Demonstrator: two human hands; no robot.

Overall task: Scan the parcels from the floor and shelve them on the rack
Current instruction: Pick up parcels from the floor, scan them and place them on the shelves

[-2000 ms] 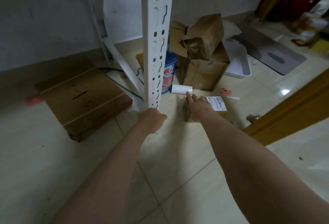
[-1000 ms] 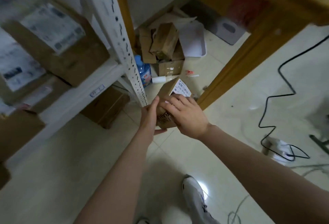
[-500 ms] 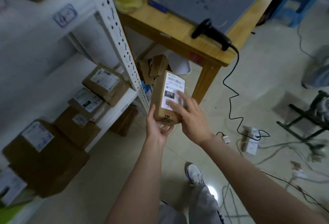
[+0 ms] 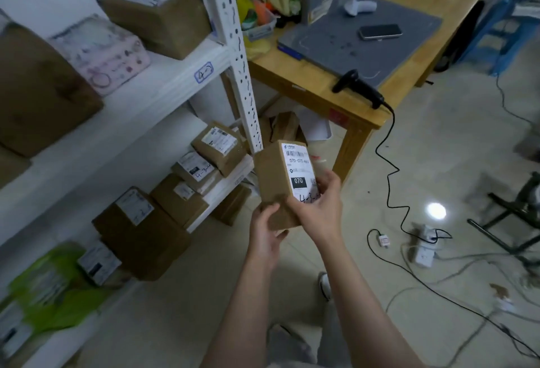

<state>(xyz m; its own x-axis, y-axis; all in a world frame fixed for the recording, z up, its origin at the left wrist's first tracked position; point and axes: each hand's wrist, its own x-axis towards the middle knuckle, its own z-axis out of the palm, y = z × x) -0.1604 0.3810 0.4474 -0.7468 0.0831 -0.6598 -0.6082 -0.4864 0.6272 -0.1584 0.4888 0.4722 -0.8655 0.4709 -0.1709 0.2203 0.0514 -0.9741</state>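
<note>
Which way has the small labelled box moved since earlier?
Yes, upward. The box lay on the floor beside the rack post; now the left hand and right hand hold it up beside the lower shelf.

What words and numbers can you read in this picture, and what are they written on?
"070-070-", then blurred: printed on the white label of the parcel.
"070": white on a black box on that label.
"4-3-": handwritten at the label's bottom; the rest is under the right hand.
"4-", then unclear: handwritten on the tag on a shelf edge of the rack.
Labels on the shelved parcels: too blurred.
</note>
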